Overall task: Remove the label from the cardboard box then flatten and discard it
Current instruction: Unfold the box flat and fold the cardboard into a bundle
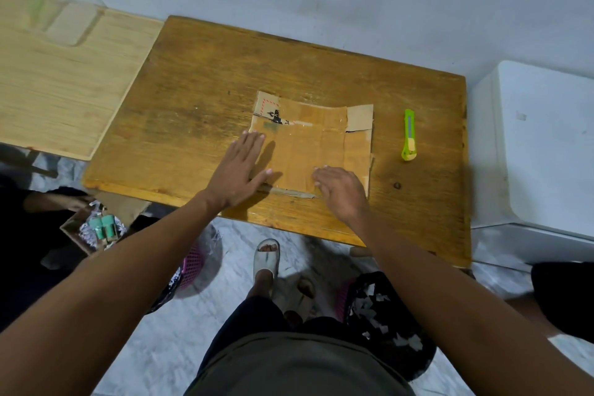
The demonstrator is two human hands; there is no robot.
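Pressing of a flattened cardboard box (313, 151) onto a wooden desk (199, 100) is recorded. The box lies collapsed near the desk's front edge, one small flap (360, 117) slightly raised at the far right corner. The left hand (239, 170) is laid flat, fingers spread, on the box's left edge. The right hand (342, 191) is rested with fingers loosely curled on the near right part; nothing is pinched. No label is seen on the upper face, only clear tape and a printed mark at the far left corner, so removal is judged done, though the underside is hidden. A green utility knife (409, 135) lies apart to the right. Flattening is judged nearly complete; discarding remains.
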